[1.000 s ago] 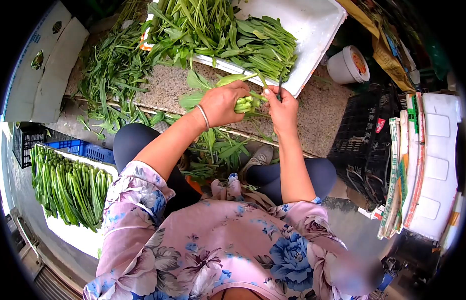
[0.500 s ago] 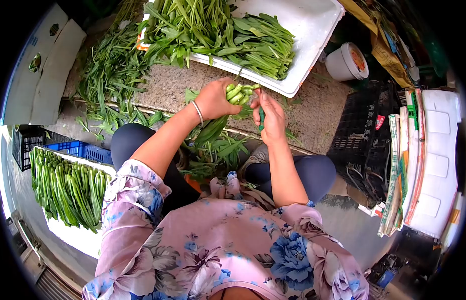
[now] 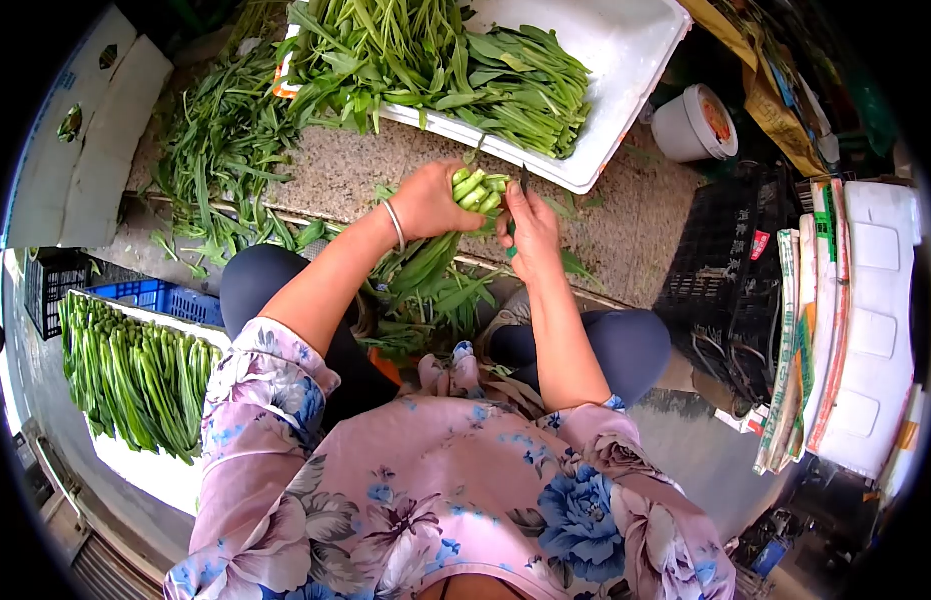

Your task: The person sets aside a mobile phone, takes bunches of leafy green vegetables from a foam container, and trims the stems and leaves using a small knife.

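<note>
My left hand [image 3: 432,203], with a bangle at the wrist, is wrapped round a bunch of green stems [image 3: 475,190]. The cut ends point up and right, and the leaves hang below the hand. Close beside the stem ends, my right hand [image 3: 531,232] is closed on a small knife [image 3: 524,180] with a green handle; its dark blade points up. Above both hands, a white foam box [image 3: 625,60] holds leafy greens [image 3: 530,90], some laid in a neat row.
Loose leaves [image 3: 220,150] lie on the stone slab [image 3: 335,180] at left. Stem bundles [image 3: 135,370] fill a white tray [image 3: 155,475] at lower left. Right are a white bucket [image 3: 690,125], black crates [image 3: 710,260] and stacked foam boxes [image 3: 870,330]. Cut greens lie between my feet.
From one second ago, the leafy stem between the hands has left them. My left hand has moved slightly down and left with the bunch, and my right hand has shifted down and left.
</note>
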`<state>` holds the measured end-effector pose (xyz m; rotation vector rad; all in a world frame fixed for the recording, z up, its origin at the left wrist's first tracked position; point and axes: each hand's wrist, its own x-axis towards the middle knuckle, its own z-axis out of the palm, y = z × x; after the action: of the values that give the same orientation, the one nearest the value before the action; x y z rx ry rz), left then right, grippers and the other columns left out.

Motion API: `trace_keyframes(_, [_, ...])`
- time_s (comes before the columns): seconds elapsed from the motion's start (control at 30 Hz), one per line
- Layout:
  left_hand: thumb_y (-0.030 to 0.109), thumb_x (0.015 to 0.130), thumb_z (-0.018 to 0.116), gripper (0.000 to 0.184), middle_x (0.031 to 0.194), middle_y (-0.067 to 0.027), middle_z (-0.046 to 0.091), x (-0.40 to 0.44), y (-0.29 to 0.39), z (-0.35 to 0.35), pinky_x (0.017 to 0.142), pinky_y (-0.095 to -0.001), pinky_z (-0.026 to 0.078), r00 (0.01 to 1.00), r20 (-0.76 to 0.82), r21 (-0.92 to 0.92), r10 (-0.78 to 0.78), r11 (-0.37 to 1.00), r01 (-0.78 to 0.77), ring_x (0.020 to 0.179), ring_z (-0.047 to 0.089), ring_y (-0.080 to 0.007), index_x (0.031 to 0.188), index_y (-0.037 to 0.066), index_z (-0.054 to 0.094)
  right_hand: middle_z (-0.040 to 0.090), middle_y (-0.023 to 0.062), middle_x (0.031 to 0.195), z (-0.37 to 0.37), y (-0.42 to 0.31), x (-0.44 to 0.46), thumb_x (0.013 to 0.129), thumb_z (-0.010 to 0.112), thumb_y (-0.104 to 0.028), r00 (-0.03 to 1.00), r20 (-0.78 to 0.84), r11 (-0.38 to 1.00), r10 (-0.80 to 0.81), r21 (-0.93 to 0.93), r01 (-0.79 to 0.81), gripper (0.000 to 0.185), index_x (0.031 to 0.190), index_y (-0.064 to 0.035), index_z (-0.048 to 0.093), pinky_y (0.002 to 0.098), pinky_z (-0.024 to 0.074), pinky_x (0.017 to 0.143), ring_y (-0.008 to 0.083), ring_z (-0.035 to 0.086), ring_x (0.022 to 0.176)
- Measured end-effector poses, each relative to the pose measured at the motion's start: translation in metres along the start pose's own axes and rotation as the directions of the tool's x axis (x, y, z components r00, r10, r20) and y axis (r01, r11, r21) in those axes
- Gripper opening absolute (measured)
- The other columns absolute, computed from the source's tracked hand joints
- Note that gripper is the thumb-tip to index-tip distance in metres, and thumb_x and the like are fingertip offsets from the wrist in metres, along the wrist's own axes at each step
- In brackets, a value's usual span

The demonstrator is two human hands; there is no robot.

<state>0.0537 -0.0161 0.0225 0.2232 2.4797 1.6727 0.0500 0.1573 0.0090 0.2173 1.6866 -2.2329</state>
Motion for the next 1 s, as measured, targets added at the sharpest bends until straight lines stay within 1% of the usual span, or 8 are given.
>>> trace_keyframes(0.07, [0.018,0.058,0.078,0.040,0.071,-0.0058,0.059,0.001,0.007,-0.004,0.063,-0.0276,0.047,1.000,0.005,0.011,-0.013,1.000,0.013,0.064,0.052,-0.0119,0.087,0.000,0.057,0.057,0.0025,0.073,-0.003,0.000,0.008,0.086,0.060,-0.027,1.000,0.001,0.998,0.009,0.065,-0.009,0.024,0.087,-0.0033,0.059,0.0209,0.0295,0.040,0.0061,0.045,0.049])
trace_keyframes(0.13, [0.017,0.057,0.076,0.035,0.074,-0.0073,0.063,-0.003,0.018,-0.008,0.065,-0.0278,0.048,0.988,0.096,-0.228,-0.122,0.963,0.141,0.066,0.057,-0.0129,0.083,-0.001,0.060,0.057,0.0021,0.075,-0.002,-0.003,0.013,0.085,0.061,-0.026,0.998,-0.056,0.999,-0.027,0.033,0.029,0.022,0.085,-0.0040,0.060,0.0196,0.0302,0.040,0.0056,0.046,0.050])
trace_keyframes(0.27, [0.011,0.058,0.076,0.032,0.075,-0.0038,0.063,0.000,0.009,-0.005,0.065,-0.0254,0.048,0.969,0.156,-0.231,-0.193,0.946,0.226,0.066,0.055,-0.0096,0.084,0.000,0.061,0.058,-0.0001,0.074,-0.004,-0.011,0.014,0.086,0.060,-0.028,0.998,0.032,0.996,-0.047,-0.076,0.049,0.025,0.094,-0.0045,0.062,0.0187,0.0313,0.042,0.0047,0.047,0.051])
trace_keyframes(0.47, [0.006,0.062,0.076,0.031,0.075,-0.0008,0.061,0.000,0.008,-0.003,0.061,-0.0253,0.047,0.972,0.182,-0.391,-0.146,0.897,0.208,0.066,0.054,-0.0091,0.088,0.001,0.060,0.054,-0.0022,0.070,-0.004,-0.004,0.021,0.087,0.059,-0.028,0.993,0.117,1.000,-0.029,-0.009,0.030,0.024,0.090,-0.0043,0.063,0.0190,0.0315,0.041,0.0048,0.047,0.050])
trace_keyframes(0.6, [0.006,0.063,0.076,0.031,0.080,-0.0021,0.062,0.003,0.011,-0.015,0.063,-0.0257,0.048,0.955,0.118,-0.416,-0.272,0.860,0.297,0.068,0.056,-0.0102,0.090,0.002,0.060,0.050,-0.0003,0.066,-0.020,-0.019,0.036,0.087,0.059,-0.025,0.962,-0.262,0.997,-0.072,0.013,0.078,0.023,0.082,-0.0028,0.061,0.0203,0.0322,0.039,0.0060,0.044,0.047])
trace_keyframes(0.7, [0.006,0.068,0.071,0.029,0.089,-0.0041,0.064,0.007,0.004,-0.030,0.066,-0.0267,0.051,0.959,0.085,-0.580,-0.269,0.770,0.267,0.071,0.060,-0.0119,0.094,0.002,0.059,0.048,-0.0009,0.066,-0.040,-0.029,0.041,0.084,0.062,-0.029,0.942,-0.331,0.998,-0.060,-0.026,0.055,0.027,0.084,-0.0026,0.060,0.0200,0.0331,0.040,0.0065,0.043,0.050])
trace_keyframes(0.83, [0.006,0.072,0.067,0.030,0.095,-0.0075,0.064,0.006,0.004,-0.033,0.070,-0.0287,0.051,0.955,0.135,-0.642,-0.264,0.711,0.287,0.078,0.061,-0.0153,0.100,0.001,0.058,0.049,-0.0012,0.063,-0.042,-0.034,0.036,0.082,0.065,-0.030,0.960,-0.277,0.995,-0.048,-0.098,0.022,0.027,0.082,-0.0037,0.059,0.0201,0.0325,0.039,0.0060,0.043,0.050])
trace_keyframes(1.0, [0.008,0.070,0.069,0.025,0.083,-0.0045,0.062,-0.001,0.011,-0.018,0.064,-0.0279,0.050,0.936,0.236,-0.703,-0.262,0.618,0.351,0.070,0.059,-0.0136,0.092,0.002,0.061,0.054,-0.0002,0.063,-0.007,-0.027,0.024,0.080,0.067,-0.029,0.999,-0.050,0.952,-0.013,-0.306,-0.003,0.026,0.081,-0.0037,0.061,0.0176,0.0306,0.038,0.0056,0.045,0.045])
